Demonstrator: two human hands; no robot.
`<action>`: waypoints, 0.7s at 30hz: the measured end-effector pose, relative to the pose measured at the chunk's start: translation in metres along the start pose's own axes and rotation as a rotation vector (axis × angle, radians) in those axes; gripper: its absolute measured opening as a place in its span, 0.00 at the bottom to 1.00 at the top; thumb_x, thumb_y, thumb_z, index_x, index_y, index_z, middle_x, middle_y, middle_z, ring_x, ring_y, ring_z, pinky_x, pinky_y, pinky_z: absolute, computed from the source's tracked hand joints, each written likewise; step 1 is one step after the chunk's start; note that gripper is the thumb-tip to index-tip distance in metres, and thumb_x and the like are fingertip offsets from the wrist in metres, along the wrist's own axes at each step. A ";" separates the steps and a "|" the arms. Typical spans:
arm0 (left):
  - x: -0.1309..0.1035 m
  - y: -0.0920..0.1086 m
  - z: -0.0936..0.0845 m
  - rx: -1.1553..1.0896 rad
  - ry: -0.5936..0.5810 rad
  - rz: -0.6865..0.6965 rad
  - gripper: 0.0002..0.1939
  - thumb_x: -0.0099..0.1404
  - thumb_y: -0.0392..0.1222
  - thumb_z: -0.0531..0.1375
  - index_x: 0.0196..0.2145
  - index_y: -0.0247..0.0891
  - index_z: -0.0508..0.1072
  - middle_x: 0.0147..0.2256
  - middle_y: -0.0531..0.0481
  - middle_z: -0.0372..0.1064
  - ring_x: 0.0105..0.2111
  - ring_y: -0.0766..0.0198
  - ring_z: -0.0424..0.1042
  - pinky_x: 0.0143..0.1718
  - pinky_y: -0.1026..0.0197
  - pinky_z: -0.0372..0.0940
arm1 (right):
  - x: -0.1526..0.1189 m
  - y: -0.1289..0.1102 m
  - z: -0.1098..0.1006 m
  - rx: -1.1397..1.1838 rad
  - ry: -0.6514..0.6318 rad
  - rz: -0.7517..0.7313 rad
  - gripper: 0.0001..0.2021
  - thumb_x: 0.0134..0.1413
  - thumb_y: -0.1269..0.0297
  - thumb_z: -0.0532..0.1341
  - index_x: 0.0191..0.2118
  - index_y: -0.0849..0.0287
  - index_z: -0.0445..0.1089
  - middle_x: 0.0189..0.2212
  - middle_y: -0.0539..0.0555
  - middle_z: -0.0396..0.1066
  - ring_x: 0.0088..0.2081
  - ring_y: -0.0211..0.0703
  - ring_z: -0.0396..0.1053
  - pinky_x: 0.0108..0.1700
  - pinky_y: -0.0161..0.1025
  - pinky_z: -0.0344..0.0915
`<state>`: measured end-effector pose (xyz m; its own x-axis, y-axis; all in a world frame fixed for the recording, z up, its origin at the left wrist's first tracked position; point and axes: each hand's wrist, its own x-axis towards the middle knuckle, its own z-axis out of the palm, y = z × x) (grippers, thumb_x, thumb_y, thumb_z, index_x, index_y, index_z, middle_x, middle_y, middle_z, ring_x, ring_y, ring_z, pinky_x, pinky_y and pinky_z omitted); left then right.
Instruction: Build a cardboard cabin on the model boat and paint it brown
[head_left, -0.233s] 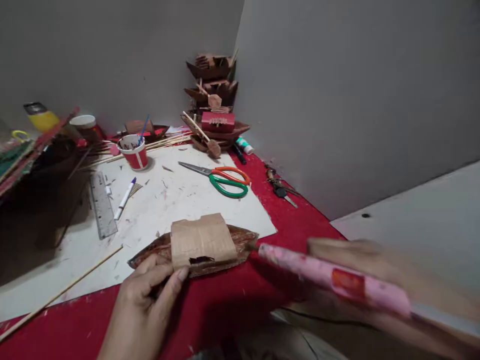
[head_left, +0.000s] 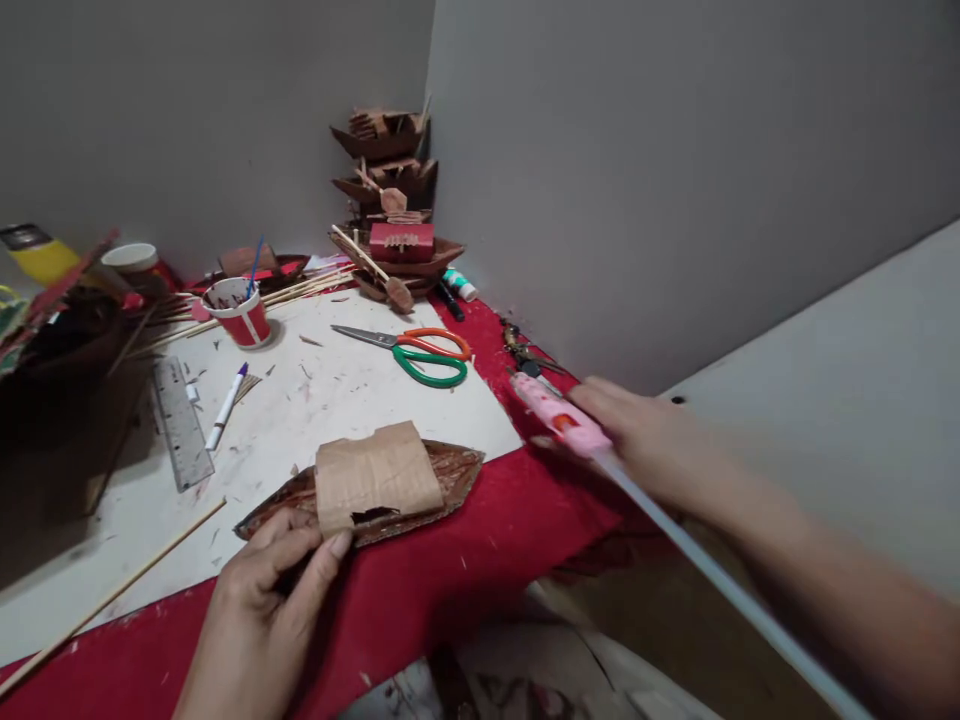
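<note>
A small brown model boat (head_left: 459, 470) lies across the edge of the white board, with a curved tan cardboard cover (head_left: 375, 475) over its middle. The cover has a torn dark gap low on its near side. My left hand (head_left: 277, 590) pinches the boat's near edge, its thumb at the cover's lower left corner. Over the red tabletop at right, my right hand (head_left: 622, 430) grips a pink hot glue gun (head_left: 559, 415), and a long translucent glue stick (head_left: 720, 580) trails from its back. The gun's nozzle is apart from the boat.
Orange-and-green-handled scissors (head_left: 420, 352), a ruler (head_left: 180, 425) and a marker (head_left: 227, 405) lie on the white board (head_left: 300, 400). Behind stand a red-and-white cup (head_left: 244, 320) and a stack of model boats (head_left: 405, 250). A thin stick (head_left: 112, 597) lies front left; keys (head_left: 525, 350) sit by the wall.
My right hand has drawn the glue gun away from the boat's right end, up toward the keys. My left hand still holds the boat. The whole view has shifted slightly.
</note>
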<state>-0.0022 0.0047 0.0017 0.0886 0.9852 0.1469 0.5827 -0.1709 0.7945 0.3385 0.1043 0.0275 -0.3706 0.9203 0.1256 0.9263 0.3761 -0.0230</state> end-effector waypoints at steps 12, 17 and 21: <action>0.003 0.005 -0.008 0.032 -0.055 0.012 0.12 0.65 0.46 0.58 0.26 0.40 0.75 0.28 0.53 0.68 0.30 0.66 0.68 0.34 0.66 0.61 | -0.033 -0.055 -0.016 0.419 0.309 -0.350 0.11 0.56 0.61 0.62 0.45 0.57 0.70 0.42 0.60 0.71 0.45 0.51 0.67 0.47 0.49 0.64; 0.004 0.001 -0.011 0.021 -0.096 0.039 0.10 0.65 0.46 0.58 0.31 0.41 0.77 0.30 0.52 0.69 0.32 0.65 0.69 0.35 0.65 0.62 | -0.017 -0.104 0.005 0.462 0.164 -0.373 0.13 0.50 0.62 0.67 0.41 0.64 0.73 0.41 0.61 0.70 0.44 0.52 0.64 0.48 0.51 0.61; 0.004 -0.004 -0.013 0.004 -0.144 0.075 0.09 0.65 0.45 0.58 0.38 0.44 0.78 0.37 0.51 0.72 0.40 0.63 0.71 0.44 0.62 0.63 | -0.008 -0.113 0.016 0.521 0.173 -0.384 0.08 0.50 0.64 0.68 0.34 0.62 0.74 0.38 0.58 0.71 0.42 0.49 0.64 0.48 0.48 0.59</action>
<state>-0.0149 0.0093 0.0065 0.2470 0.9616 0.1197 0.5732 -0.2445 0.7821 0.2359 0.0563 0.0131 -0.6110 0.6965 0.3762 0.5608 0.7163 -0.4153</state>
